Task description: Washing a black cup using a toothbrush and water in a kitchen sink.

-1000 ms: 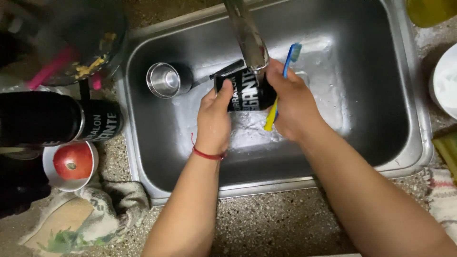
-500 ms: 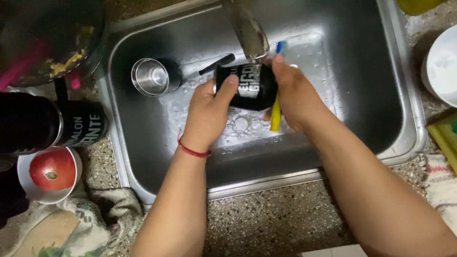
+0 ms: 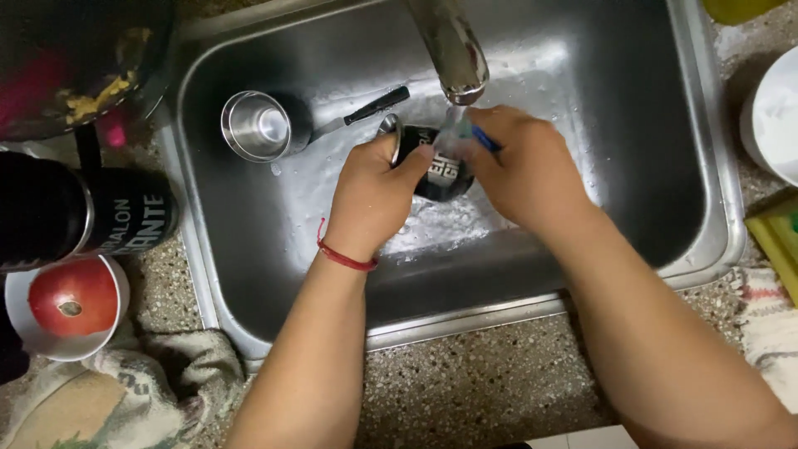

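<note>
The steel sink [image 3: 249, 274] sits in the speckled tabletop [image 3: 490, 374]. Over its middle, under the running tap [image 3: 453, 50], the left hand [image 3: 374, 195] is closed around a black cup [image 3: 432, 162]. The right hand [image 3: 524, 170] is clamped on a blue brush [image 3: 485, 139], touching the cup. A small steel cup [image 3: 256, 125] lies near, to the left. A tomato [image 3: 73, 298] rests in a white bowl [image 3: 29, 341].

Black cup [image 3: 439, 170] – tilted (under tap) – held.
</note>
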